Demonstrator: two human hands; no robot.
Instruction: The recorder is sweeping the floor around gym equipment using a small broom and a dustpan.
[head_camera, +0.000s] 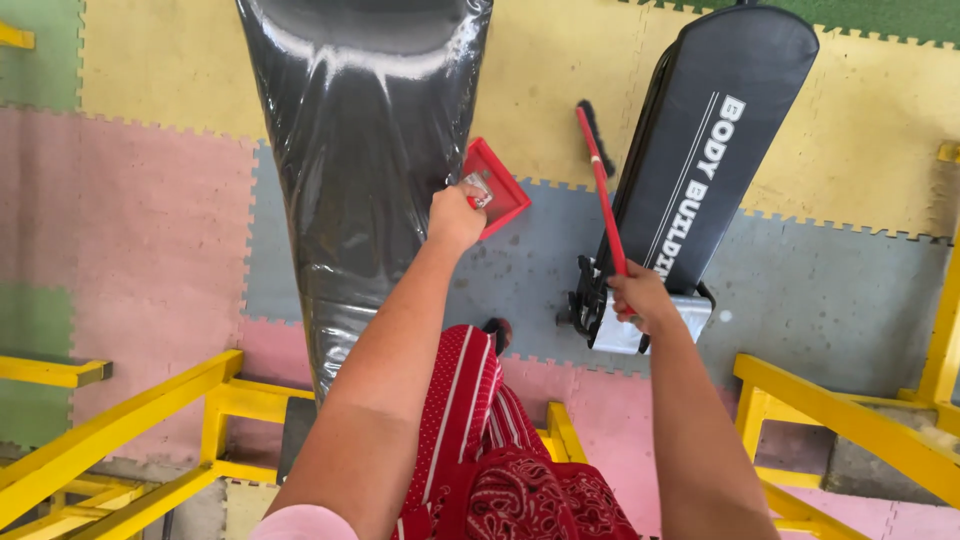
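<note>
Head view looks down on your two bare arms reaching out over a floor of foam mats (160, 200) in yellow, pink, grey and green, their edges cut like puzzle teeth. Your left hand (455, 215), at the centre of the frame, is closed around the handle of a red dustpan (495, 185), which hangs just beside a long black padded bench (365, 150) wrapped in glossy plastic film. Your right hand (640, 298), right of centre, is wrapped in a fist around the thin red stick of a broom (600, 170), whose dark bristles sit near the top middle of the frame, on the yellow mat. By the look of them, both tools should be light and stiff: the dustpan a hard plastic tray, easy to tip, best held by its handle as you have it; the broom a smooth, slim rod that could twist in a loose grip, so a hold lower down would steady it. A second black pad (715, 120) with white lettering lies slanted at upper right. Yellow painted metal rails (130, 425) cross the lower corners, and red patterned cloth (500, 460) fills the bottom middle.
</note>
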